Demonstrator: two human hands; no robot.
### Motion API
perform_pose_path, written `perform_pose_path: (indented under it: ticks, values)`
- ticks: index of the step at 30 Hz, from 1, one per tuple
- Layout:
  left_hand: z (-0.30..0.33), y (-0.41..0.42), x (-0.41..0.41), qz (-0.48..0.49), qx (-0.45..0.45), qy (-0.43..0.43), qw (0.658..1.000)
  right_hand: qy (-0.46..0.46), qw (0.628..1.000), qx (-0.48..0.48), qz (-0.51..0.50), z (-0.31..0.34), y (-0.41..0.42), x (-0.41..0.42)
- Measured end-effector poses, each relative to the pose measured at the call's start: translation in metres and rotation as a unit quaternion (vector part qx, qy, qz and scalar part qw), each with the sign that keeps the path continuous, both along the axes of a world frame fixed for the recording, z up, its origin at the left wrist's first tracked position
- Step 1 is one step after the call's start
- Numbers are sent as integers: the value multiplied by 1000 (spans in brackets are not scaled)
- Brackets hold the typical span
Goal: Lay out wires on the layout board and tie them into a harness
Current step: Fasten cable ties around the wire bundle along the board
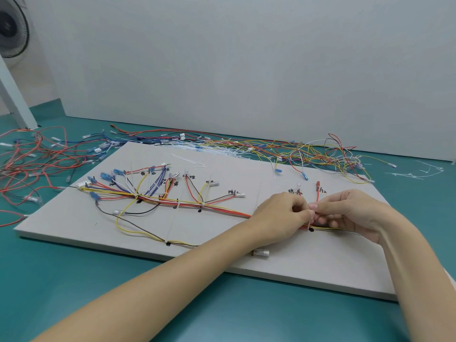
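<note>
Both hands, left and right, are pinching a tie around the bundle, which is running nine-to-three beneath them.

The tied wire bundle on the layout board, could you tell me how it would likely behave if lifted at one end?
The wire bundle would probably sag, since its thin wires curve loosely across the layout board. It likely lifts as one piece where the cable ties bind it. Untied branches would probably dangle.

bare forearms, no sleeves, unadorned hands
</note>
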State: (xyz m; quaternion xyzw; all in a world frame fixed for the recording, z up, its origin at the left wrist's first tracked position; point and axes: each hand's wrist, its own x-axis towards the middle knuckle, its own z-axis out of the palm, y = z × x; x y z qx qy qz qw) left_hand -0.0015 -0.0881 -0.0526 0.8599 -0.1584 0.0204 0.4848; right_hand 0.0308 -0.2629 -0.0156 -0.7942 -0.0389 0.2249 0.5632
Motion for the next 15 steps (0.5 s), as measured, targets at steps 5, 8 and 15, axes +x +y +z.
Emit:
perform_pose_path:
  ticks: [5,8,15]
  values:
    - [1,3,7,22,-85,4,996,-77,996,-9,31,0,2,-3]
    - [4,6,11,4,-119,35,992,-133,990,-9,53,0,5,-6]
    - [13,9,17,16,-169,130,977,-191,980,-10,50,0,9,-5]
